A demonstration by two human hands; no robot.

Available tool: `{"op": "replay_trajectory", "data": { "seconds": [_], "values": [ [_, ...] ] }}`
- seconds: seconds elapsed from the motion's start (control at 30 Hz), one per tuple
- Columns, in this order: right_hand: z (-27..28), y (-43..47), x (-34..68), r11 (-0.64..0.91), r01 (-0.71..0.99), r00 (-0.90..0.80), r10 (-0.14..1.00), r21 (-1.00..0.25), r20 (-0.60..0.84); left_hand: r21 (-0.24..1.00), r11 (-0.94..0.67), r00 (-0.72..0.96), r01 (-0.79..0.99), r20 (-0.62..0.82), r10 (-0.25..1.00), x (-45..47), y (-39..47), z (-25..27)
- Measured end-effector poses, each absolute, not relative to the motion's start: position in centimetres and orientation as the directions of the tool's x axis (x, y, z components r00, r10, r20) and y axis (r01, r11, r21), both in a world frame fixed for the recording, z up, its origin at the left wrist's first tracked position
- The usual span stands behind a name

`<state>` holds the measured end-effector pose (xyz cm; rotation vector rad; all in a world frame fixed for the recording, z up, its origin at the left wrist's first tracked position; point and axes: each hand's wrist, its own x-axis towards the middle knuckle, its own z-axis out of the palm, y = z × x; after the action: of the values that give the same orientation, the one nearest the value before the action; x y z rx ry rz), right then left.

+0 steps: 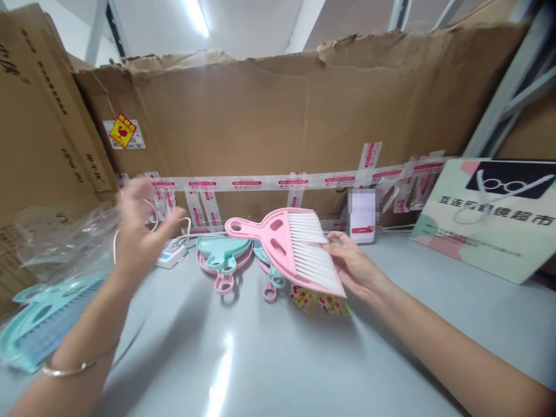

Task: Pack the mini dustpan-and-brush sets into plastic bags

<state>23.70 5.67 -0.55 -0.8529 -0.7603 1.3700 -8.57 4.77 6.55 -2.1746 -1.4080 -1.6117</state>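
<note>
My right hand point(354, 265) grips the bristle end of a pink hand brush and dustpan set point(275, 240) above the table. Its white bristles face right, and the handle with a hanging hole points left. The pan's pink rim shows along the lower edge of the bristles. On the left, my left hand point(141, 231) is raised and slightly blurred, its fingers and thumb apart with nothing in them. Behind the set, a teal dustpan point(222, 250) lies over a pink one. Another teal and pink pair point(273, 278) is partly hidden by the held set.
A teal brush and dustpan set point(47, 315) in clear plastic lies at left. Yellow-and-red packets point(319, 300) sit under the held set. A power strip point(171, 255), a phone point(362, 217) and a sign board point(486, 214) stand along the back, before a large cardboard box point(260, 121).
</note>
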Motion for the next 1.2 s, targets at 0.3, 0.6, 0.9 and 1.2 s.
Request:
{"op": "replay_trajectory", "data": {
  "seconds": [0.3,0.6,0.9,1.2],
  "values": [
    [-0.4,3.6,21.9,-0.061,-0.331,-0.095,0.995,-0.942,-0.031,0.817,-0.576,0.291,-0.014,0.554,0.780,-0.5,3.3,1.6],
    [1.5,0.6,20.3,0.812,0.537,-0.417,0.490,-0.227,0.766,0.567,-0.809,0.506,0.157,0.657,0.559,0.6,1.0,2.4],
    [2.8,2.9,23.3,0.757,0.628,-0.135,0.337,-0.183,0.932,0.304,-0.841,0.028,0.448,0.935,0.352,-3.5,3.4,4.1],
    [-3.9,7.9,21.4,0.757,0.651,-0.628,0.582,-0.061,0.516,-0.109,-0.588,0.548,0.802,0.529,0.649,-5.7,8.0,0.1]
  ]
}}
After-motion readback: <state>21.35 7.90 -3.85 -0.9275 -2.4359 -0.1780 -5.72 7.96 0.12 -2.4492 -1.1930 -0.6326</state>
